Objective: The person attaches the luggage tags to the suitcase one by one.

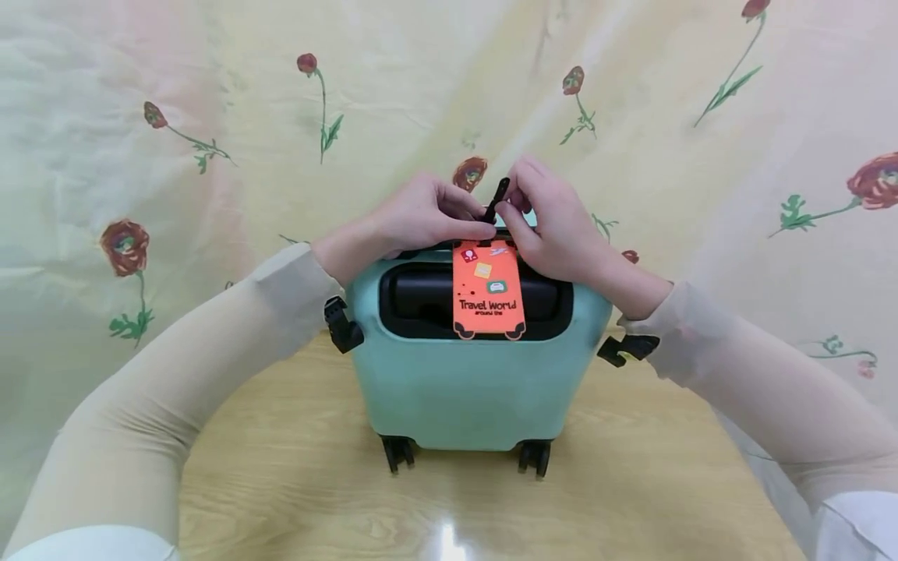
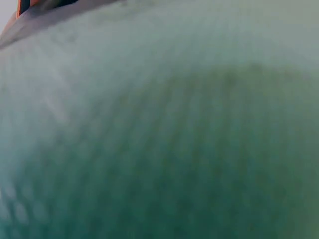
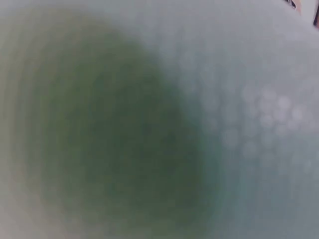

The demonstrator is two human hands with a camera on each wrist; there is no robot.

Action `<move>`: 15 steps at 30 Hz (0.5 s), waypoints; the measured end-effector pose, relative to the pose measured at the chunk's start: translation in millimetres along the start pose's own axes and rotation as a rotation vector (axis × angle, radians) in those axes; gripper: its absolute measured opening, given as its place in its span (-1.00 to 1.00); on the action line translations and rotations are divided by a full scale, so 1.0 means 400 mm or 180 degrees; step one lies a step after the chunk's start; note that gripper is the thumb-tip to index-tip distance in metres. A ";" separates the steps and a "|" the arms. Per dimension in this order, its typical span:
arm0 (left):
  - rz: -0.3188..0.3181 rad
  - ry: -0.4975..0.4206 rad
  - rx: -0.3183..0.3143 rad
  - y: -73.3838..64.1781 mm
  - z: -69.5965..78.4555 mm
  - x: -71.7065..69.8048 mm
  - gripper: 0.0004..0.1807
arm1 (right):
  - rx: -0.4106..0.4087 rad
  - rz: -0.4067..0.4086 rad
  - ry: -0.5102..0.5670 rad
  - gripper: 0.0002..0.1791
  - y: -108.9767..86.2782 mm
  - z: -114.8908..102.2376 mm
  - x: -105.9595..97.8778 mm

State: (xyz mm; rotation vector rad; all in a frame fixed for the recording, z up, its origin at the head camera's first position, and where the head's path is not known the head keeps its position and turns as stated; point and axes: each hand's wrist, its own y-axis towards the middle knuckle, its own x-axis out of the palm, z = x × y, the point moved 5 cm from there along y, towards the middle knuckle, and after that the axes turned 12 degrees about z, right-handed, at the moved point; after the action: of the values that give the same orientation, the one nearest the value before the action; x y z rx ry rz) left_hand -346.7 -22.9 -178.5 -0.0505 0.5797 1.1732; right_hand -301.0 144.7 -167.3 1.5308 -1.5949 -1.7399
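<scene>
A mint-green suitcase [image 1: 466, 397] stands upright on its black wheels. An orange luggage tag [image 1: 489, 290], printed "Travel World around the", hangs over the black recessed panel of the case. From the tag's top rises a short black strap [image 1: 496, 199] near the suitcase's top handle. My left hand [image 1: 418, 214] pinches the strap low down, its thumb just above the tag. Higher up, the thumb and bent fingers of my right hand [image 1: 554, 226] pinch the strap near its free end. The blurred green shell [image 2: 164, 139] fills the left wrist view, as it does in the right wrist view.
The suitcase rests on a light wooden table [image 1: 295, 467]. Close behind it hangs a pale flowered cloth [image 1: 393, 93]. Black wrist mounts [image 1: 341, 326] sit near the case's sides.
</scene>
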 end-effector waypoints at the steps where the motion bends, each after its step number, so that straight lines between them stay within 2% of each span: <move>1: -0.0013 0.0028 0.0011 0.000 -0.001 0.003 -0.70 | 0.0026 -0.0010 0.0008 -0.85 -0.004 0.002 -0.001; 8: -0.0088 0.0104 0.0283 -0.002 0.004 0.008 -0.75 | -0.0015 -0.0086 0.0077 -0.91 -0.007 -0.001 0.001; 11: -0.0090 0.0111 0.0310 -0.005 0.004 0.003 -0.77 | -0.0058 -0.0119 0.0092 -0.90 -0.003 -0.005 0.008; 15: -0.0078 0.0047 0.0243 -0.007 -0.001 -0.001 -0.75 | -0.0099 -0.0100 0.0102 -0.85 -0.003 -0.003 0.012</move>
State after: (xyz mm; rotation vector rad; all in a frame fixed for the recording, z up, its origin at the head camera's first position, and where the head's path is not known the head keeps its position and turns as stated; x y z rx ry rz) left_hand -344.5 -24.5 -179.3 -0.0011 0.6349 1.1267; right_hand -301.2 140.6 -170.4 1.5693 -1.5293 -1.7394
